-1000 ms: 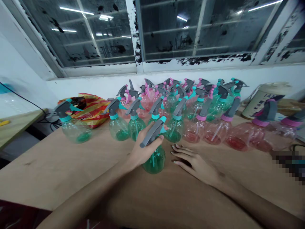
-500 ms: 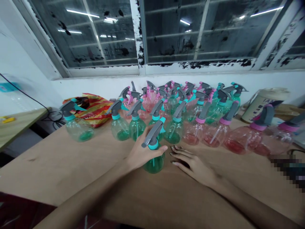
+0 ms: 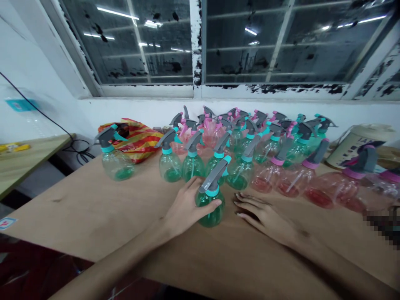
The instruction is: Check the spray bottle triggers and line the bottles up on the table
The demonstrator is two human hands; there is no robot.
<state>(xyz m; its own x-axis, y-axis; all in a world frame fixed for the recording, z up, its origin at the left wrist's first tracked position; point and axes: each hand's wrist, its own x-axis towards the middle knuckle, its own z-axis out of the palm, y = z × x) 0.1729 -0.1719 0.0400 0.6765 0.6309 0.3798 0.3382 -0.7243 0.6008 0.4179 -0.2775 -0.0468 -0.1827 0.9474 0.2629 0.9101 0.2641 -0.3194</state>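
Observation:
My left hand is wrapped round the body of a green spray bottle, its thumb across the front. This bottle stands upright on the table, with a turquoise collar and a grey trigger head. To its right, my right hand rests on the tabletop with fingers stretched out, holding nothing. Just behind the held bottle is a row of spray bottles: clear green ones with turquoise collars, such as a green bottle, and pink ones with pink collars, such as a pink bottle.
Several more green and pink bottles crowd against the wall. A lone green bottle stands left, by a red-and-yellow bag. At the right are a pale jug and a pixelated dark patch. The wooden table has its edge near me.
The view has shifted, so most things sit further right in the picture. My left hand still grips the green spray bottle; my right hand keeps its place beside it.

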